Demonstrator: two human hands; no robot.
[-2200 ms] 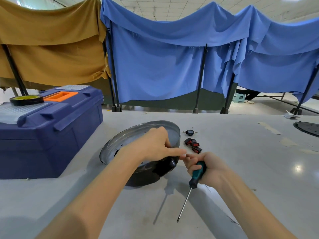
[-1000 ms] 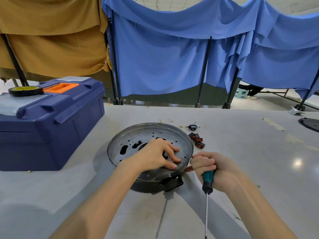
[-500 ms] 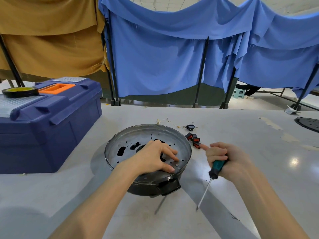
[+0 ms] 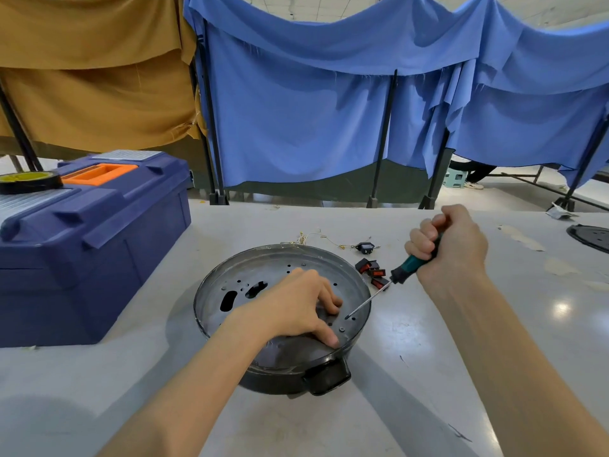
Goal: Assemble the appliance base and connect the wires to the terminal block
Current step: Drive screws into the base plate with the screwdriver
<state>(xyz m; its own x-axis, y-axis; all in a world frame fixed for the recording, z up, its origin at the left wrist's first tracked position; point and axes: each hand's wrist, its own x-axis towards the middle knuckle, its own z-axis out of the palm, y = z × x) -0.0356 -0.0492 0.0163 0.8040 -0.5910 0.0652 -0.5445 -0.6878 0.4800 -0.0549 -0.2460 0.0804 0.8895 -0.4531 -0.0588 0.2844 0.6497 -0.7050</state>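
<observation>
Under the left hand (image 4: 296, 311), the middle of the round metal base (image 4: 273, 268) is hidden. The palm covers part of the holed plate, the bent fingers (image 4: 329, 303) press their tips onto it, and the thumb lies toward the near rim. Whether they pin anything small beneath cannot be told. The base sits on the grey bench (image 4: 428, 364) in front of the person, its black handle (image 4: 328, 376) pointing toward the camera.

The right hand (image 4: 451, 249) is raised to the right of the base, its fingers wrapped tight round the green grip of a screwdriver (image 4: 413, 262), so most of the grip is covered. The thin shaft slants down to the left and its tip reaches the plate just beside the left index finger. What it touches there is too small to make out.

Behind the shaft, partly crossed by it, lie small black and red switches (image 4: 369, 267), with a black socket (image 4: 364, 248) and fine wires (image 4: 318, 235) beyond. A blue toolbox (image 4: 99, 245), cut off at the left edge, carries a roll of tape (image 4: 29, 182). A black disc (image 4: 591, 237) is cut off at the right edge. Behind the bench hang blue cloth (image 4: 296, 127) and tan cloth (image 4: 92, 94).
</observation>
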